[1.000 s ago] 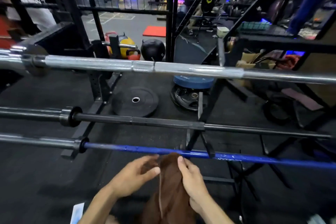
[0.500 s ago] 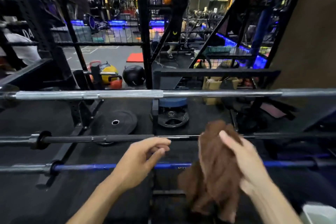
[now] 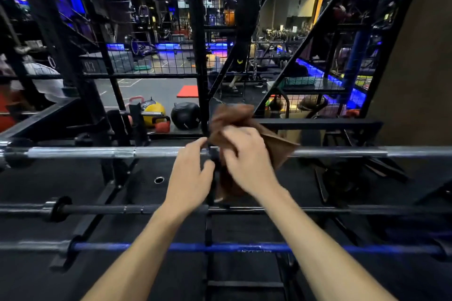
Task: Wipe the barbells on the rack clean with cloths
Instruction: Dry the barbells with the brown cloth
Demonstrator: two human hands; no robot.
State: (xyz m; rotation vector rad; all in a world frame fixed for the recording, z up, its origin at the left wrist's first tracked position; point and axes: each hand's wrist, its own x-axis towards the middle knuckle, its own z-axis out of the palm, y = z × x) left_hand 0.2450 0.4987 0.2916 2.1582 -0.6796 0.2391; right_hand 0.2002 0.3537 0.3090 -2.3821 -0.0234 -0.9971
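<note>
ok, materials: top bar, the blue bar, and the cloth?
Top barbell: bare or chromed steel by its look, bright silver with highlights, duller bands that may be knurling.
Blue barbell: likely metal with a blue coating; its left sleeve is plain grey.
Brown cloth, gripped by the right hand: soft fabric, matte, limp folds; possibly microfibre or terry, can't tell.

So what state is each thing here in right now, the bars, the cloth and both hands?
Brown cloth: bunched, draped over the top bar, held by the right hand.
Silver steel barbell: top rung of the rack, level, cloth on its middle.
Black barbell: middle rung, untouched.
Blue barbell: lowest rung, untouched.
Right hand: gripping the cloth.
Left hand: at the silver bar beside the cloth, fingers curled; grip unclear.
</note>
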